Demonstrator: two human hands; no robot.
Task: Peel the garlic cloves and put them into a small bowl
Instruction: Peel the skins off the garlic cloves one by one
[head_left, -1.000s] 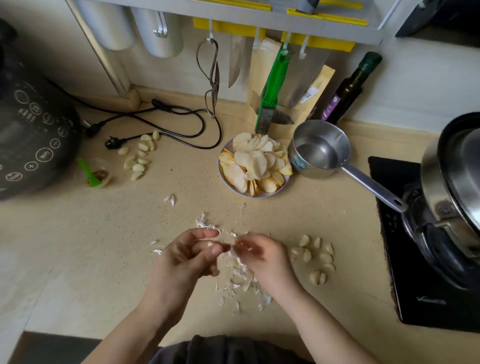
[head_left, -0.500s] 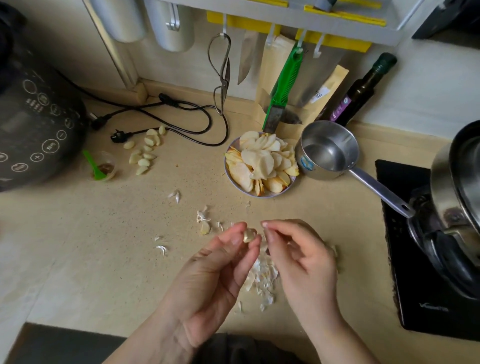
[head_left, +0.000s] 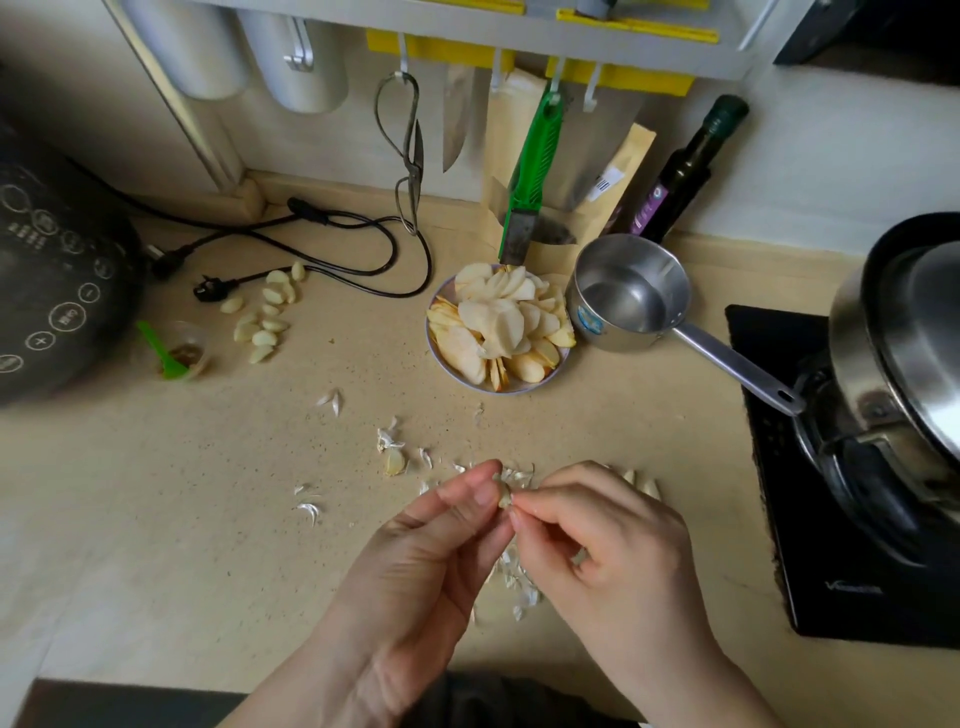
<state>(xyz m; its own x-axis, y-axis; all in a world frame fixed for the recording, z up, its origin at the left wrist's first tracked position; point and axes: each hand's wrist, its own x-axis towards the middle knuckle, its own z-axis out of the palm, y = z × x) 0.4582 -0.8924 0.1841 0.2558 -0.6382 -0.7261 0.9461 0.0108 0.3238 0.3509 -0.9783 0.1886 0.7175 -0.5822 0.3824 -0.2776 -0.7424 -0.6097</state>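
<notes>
My left hand (head_left: 436, 551) pinches a small garlic clove (head_left: 504, 493) between thumb and fingertips above the counter. My right hand (head_left: 602, 545) meets it from the right, its fingertips pinching at the clove's skin. Loose white skins (head_left: 519, 582) lie on the counter under and between my hands. Several peeled cloves (head_left: 265, 312) lie in a pile at the back left, near the cooker. A few unpeeled cloves (head_left: 644, 486) show just beyond my right hand, partly hidden by it. One more clove (head_left: 394, 460) lies among skins left of my fingertips.
A plate of sliced fruit (head_left: 441, 358) stands at the centre back, a steel saucepan (head_left: 628, 296) to its right. A black cooker (head_left: 57, 291) fills the left, a stove with a pot (head_left: 904, 395) the right. A small clear cup with a green spoon (head_left: 182, 353) and black cables (head_left: 332, 228) lie behind.
My hands turned from palms down to palms up and lifted the clove off the skin pile. The view has drifted closer to the hands.
</notes>
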